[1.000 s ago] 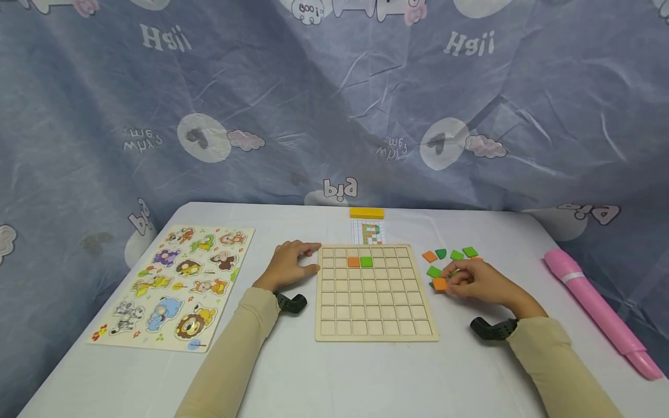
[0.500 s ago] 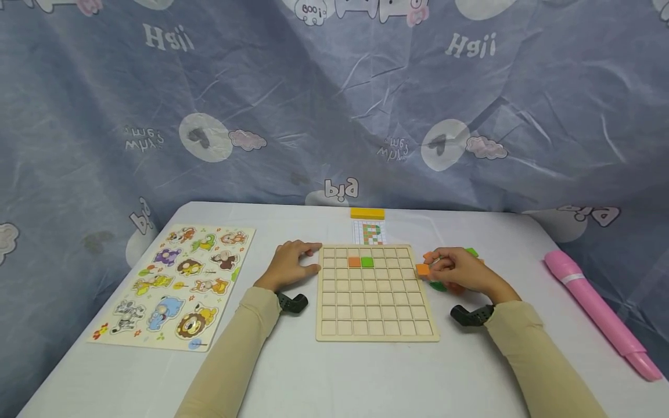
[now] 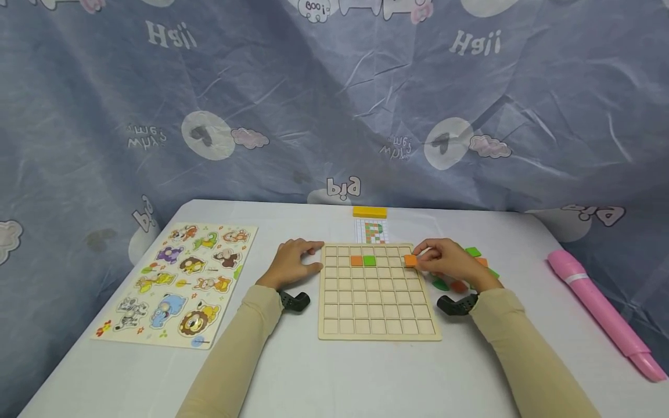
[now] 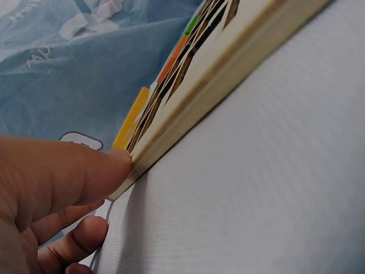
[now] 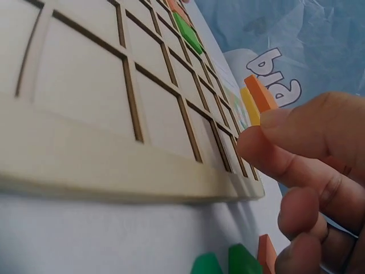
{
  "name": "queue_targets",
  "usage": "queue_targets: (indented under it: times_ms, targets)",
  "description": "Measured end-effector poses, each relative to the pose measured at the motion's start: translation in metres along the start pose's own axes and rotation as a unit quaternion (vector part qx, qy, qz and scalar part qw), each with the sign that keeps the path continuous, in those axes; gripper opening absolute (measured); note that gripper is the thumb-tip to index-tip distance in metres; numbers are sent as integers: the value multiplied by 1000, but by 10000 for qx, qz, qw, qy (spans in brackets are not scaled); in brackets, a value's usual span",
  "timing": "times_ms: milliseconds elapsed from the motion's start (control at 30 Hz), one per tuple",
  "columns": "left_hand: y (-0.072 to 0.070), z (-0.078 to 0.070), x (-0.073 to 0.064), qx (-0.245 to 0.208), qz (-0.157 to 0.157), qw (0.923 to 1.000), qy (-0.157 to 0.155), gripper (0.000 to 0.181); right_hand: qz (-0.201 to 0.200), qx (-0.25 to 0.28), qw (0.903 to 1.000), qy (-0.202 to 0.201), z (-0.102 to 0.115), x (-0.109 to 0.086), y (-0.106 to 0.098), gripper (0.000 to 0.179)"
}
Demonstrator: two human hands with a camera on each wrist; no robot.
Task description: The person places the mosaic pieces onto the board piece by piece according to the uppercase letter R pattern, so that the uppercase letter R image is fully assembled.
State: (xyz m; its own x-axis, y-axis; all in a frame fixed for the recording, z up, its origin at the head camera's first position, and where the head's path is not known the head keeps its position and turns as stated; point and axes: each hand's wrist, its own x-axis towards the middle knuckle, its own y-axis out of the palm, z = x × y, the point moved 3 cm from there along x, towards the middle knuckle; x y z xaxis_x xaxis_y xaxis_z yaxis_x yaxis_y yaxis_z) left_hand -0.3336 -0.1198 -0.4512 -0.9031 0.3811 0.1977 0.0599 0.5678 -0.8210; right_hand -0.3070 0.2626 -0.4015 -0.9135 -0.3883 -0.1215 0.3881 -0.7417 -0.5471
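Observation:
A wooden grid board [image 3: 378, 329] lies on the white table, with an orange tile [image 3: 356, 261] and a green tile [image 3: 369, 260] side by side in its second row. At the board's left edge, near the far corner, my left hand [image 3: 292, 264] touches the rim with thumb and forefinger; in the left wrist view the thumb [image 4: 85, 177] presses the side of the rim. My right hand [image 3: 446, 260] pinches an orange square tile [image 5: 261, 93] between thumb and forefinger. That tile is held up over the board's right edge, apart from the cells.
Loose green tiles [image 3: 473, 251] and orange ones lie right of the board, partly under my right hand. Behind the board are a patterned card [image 3: 374, 232] and a yellow block [image 3: 369, 212]. An animal puzzle board [image 3: 175, 284] lies left, a pink marker-shaped object [image 3: 601, 310] right.
My right hand has carried the orange tile leftward and away from me, from the loose pile to above the board's right edge. My left hand stays at the board's edge.

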Motion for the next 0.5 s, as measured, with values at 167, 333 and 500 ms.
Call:
queue_targets:
  times_ms: [167,333,500]
  targets:
    - [-2,0,-1,-14,-25,10000,40,57,59,1,9999,-135,2,8,5,31]
    - [-1,0,-1,-20,6,10000,25,58,144,22,9994,-306,2,15,10,29]
    - [-2,-1,-1,-32,5,10000,-4,59,118,-12,9994,-311,3,21,15,31]
